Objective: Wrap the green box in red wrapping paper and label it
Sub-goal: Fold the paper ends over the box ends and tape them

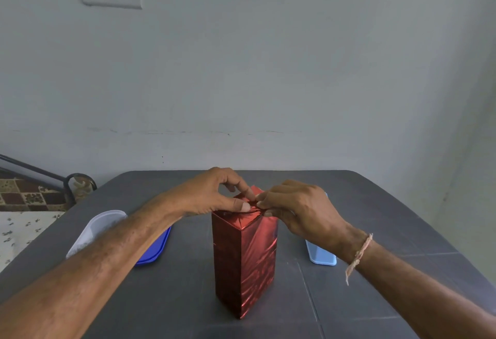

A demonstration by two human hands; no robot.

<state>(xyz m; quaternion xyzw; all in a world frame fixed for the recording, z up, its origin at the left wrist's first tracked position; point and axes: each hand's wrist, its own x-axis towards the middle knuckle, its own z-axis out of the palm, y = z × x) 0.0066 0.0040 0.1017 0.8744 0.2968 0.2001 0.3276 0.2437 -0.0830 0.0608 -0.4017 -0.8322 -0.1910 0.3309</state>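
Note:
A tall box [244, 260] stands upright in the middle of the dark grey table [362, 218], fully covered in shiny red wrapping paper; no green shows. Both hands meet at its top end. My left hand [214, 193] comes in from the left, its thumb lying flat on the folded paper on top and its fingers curled over a red flap. My right hand [298, 209] comes in from the right and pinches the same flap of red paper at the top, a thread band on its wrist.
A translucent white container [94, 228] and a blue lid [158, 247] lie on the table to the left, partly under my left forearm. A light blue container [320, 255] stands to the right behind my right wrist. A wall rises behind the table; a bed lies at the left.

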